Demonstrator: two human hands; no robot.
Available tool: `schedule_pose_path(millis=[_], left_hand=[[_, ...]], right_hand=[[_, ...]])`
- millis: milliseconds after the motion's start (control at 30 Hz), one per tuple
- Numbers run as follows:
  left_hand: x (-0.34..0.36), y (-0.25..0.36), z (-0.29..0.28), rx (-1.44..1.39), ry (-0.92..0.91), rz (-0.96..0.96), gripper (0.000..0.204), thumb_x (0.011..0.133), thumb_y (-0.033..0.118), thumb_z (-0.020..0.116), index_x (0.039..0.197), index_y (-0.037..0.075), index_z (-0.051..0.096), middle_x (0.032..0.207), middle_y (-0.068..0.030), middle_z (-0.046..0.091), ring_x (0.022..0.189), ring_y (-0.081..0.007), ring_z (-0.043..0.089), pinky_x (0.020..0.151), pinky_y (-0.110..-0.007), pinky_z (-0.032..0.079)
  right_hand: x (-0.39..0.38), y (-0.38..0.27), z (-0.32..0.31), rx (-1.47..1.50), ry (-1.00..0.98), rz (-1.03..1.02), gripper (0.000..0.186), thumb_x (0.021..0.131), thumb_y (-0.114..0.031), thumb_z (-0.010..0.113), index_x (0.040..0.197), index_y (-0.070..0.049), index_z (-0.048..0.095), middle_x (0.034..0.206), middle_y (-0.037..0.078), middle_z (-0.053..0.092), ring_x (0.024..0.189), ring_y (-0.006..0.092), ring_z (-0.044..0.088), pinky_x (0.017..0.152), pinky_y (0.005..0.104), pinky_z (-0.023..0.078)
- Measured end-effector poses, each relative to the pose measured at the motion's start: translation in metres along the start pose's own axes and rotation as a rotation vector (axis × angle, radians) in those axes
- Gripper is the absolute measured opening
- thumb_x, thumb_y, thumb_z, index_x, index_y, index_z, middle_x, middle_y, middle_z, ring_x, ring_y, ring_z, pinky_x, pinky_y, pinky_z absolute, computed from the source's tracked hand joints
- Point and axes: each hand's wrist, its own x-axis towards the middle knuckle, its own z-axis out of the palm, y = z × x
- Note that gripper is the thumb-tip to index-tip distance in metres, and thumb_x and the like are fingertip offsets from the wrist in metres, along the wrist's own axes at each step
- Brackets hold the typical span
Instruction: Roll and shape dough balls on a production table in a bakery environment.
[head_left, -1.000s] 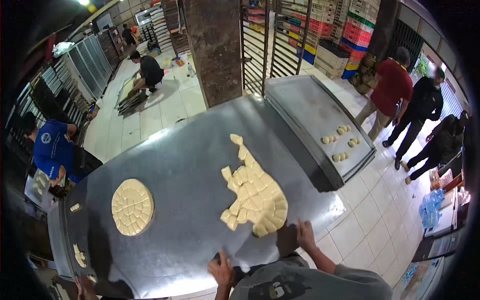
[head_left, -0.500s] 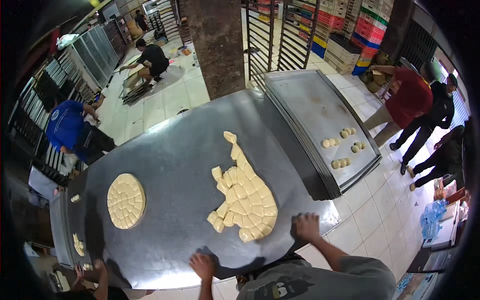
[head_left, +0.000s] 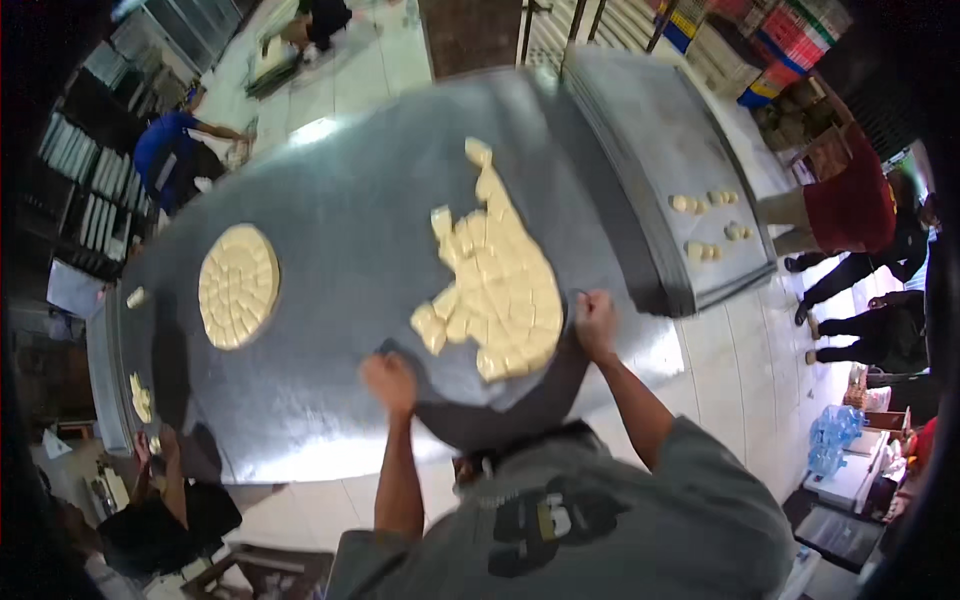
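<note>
a right hand (head_left: pixel 596 325), curled narrow, and a left hand (head_left: pixel 388 382), its grip too blurred to tell, flank scored dough (head_left: pixel 502 295) at four and eight o'clock.

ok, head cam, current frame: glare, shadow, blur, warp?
Head view: white glare along the near edge of the metal table; dark shadow between the left hand and right hand; both hands look blurred, as do the dough balls; the cut dough is soft, but its seams are readable; fisheye bows the table's far edge and leaves black corners.
</note>
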Motion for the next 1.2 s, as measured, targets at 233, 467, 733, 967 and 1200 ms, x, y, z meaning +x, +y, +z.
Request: schedule_pose_path(millis=[233,467,733,967,1200], left_hand=[[-0.039,-0.028,-0.040,0.200,0.177,0.349,0.009,0.088,0.011,0.052,0.088,0.003,0.053,0.081,-0.0138,0.051,0.076,-0.0318,0.049,0.070,-0.042,0.041],[-0.082,0.048,-0.009,-0.072,0.131,0.380,0.009,0.085,0.009,0.060,0.086,0.004,0.053,0.087,-0.0113,0.054,0.080,-0.0294,0.052,0.076,-0.037,0.044],[-0.112,0.054,-0.059,-0.572,-0.214,0.301,0.038,0.077,0.005,0.068,0.112,0.003,0.056,0.113,-0.0128,0.054,0.095,-0.0282,0.056,0.082,-0.035,0.046],[-0.073,0.076,-0.032,-0.638,-0.508,0.239,0.045,0.077,0.009,0.070,0.118,0.003,0.052,0.109,-0.0132,0.054,0.093,-0.0295,0.056,0.082,-0.036,0.047],[-0.018,0.136,0.007,-0.324,-0.202,0.317,0.025,0.080,0.008,0.064,0.103,0.006,0.054,0.094,-0.0145,0.058,0.078,-0.0344,0.057,0.067,-0.041,0.047]], right_hand=[[-0.005,0.057,-0.071,-0.568,0.036,-0.493,0.014,0.086,-0.017,0.062,0.090,-0.005,0.055,0.078,0.009,0.054,0.073,0.0293,0.051,0.073,0.0391,0.042],[-0.049,0.009,-0.035,-0.236,-0.016,-0.086,0.020,0.083,-0.017,0.067,0.094,-0.005,0.057,0.086,0.010,0.057,0.079,0.0294,0.054,0.078,0.0380,0.044],[-0.085,-0.036,-0.062,0.278,-0.334,0.086,0.036,0.075,-0.005,0.073,0.109,-0.006,0.060,0.101,0.009,0.061,0.087,0.0217,0.060,0.074,0.0301,0.049],[-0.092,-0.089,0.001,0.128,-0.630,-0.521,0.035,0.080,-0.012,0.071,0.112,-0.003,0.061,0.100,0.010,0.066,0.079,0.0209,0.062,0.071,0.0295,0.050],[-0.080,-0.077,-0.045,0.108,-0.491,0.010,0.024,0.084,-0.012,0.066,0.106,-0.002,0.063,0.093,0.009,0.066,0.074,0.0206,0.062,0.068,0.0290,0.050]])
